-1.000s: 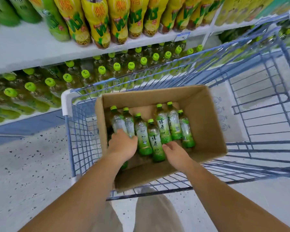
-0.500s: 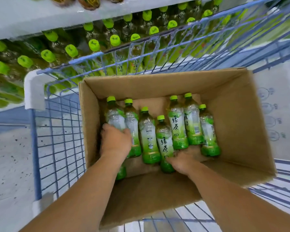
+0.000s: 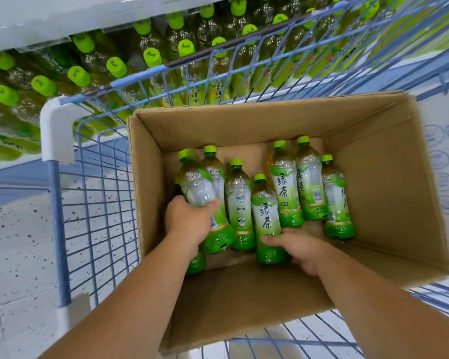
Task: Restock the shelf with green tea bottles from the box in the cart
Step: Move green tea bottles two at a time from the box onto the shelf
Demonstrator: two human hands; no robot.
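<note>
The cardboard box (image 3: pixel 246 301) sits inside the cart (image 3: pixel 59 229). The tea bottles (image 3: pixel 310 185) lie in a row on the box floor, caps toward its far wall. The left hand (image 3: pixel 189 221) is at the left end, round an end bottle (image 3: pixel 196 185) that lies over its neighbour. The right hand (image 3: pixel 300 251) is on the base of a middle bottle (image 3: pixel 266 221). Behind the cart stands the shelf (image 3: pixel 36 24), with more bottles (image 3: pixel 151 58) on it.

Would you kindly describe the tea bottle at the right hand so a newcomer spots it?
In the blue wire cart sits a brown cardboard box of green-capped tea bottles. The right hand holds the base of one mid-row bottle. It lies nearer the person than both neighbours.
</note>
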